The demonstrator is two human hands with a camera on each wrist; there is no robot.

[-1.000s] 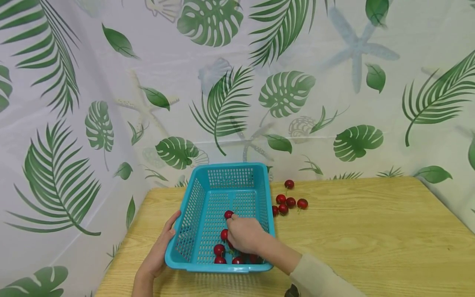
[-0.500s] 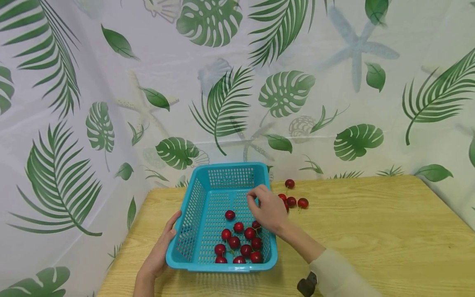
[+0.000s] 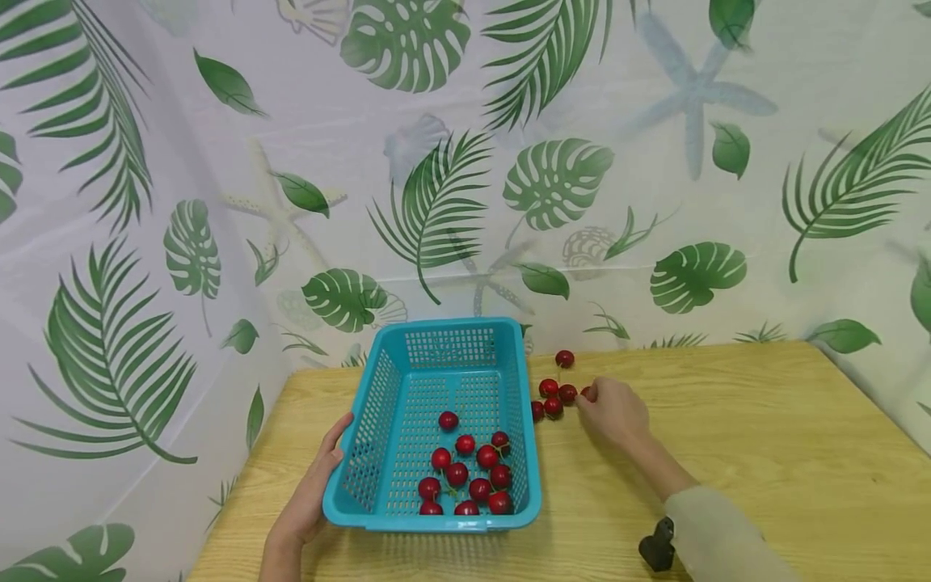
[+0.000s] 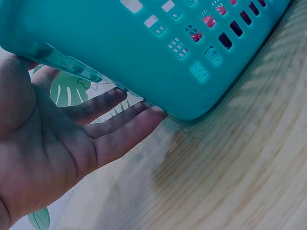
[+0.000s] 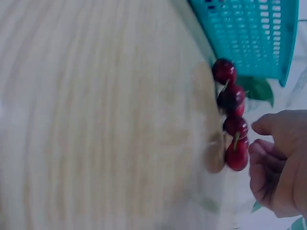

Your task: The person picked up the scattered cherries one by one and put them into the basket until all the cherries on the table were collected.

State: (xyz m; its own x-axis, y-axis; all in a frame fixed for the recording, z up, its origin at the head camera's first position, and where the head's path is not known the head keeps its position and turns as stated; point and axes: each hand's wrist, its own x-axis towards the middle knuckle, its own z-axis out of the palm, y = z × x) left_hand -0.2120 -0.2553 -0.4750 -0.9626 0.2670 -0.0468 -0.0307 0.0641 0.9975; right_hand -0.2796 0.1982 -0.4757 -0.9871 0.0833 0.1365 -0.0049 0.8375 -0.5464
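A blue plastic basket [image 3: 534, 477] holds several red cherries [image 3: 456, 474], mostly at its near right end. My left hand [image 3: 309, 495] touches the basket's left outer side. In the left wrist view its fingers [image 4: 129, 134] stretch against the blue wall, and the thumb is mostly hidden. On the table right of the basket, my right hand [image 3: 618, 414] is at the outermost cherry [image 3: 587, 393], which it partly covers. Seen from the right wrist, thumb and fingers stand apart beside a stemmed cherry [image 5: 237, 155], not closed round it.
Several more cherries [image 3: 553, 406] lie on the wooden table [image 3: 727, 436] close to the basket's right side. A leaf-patterned cloth [image 3: 451, 162] hangs behind and to the left. A dark device [image 3: 658, 546] is at the right wrist.
My right hand has moved from inside the basket to the right, out to the loose cherries. The cherry it pinched earlier now lies in the basket. My left hand stays put.
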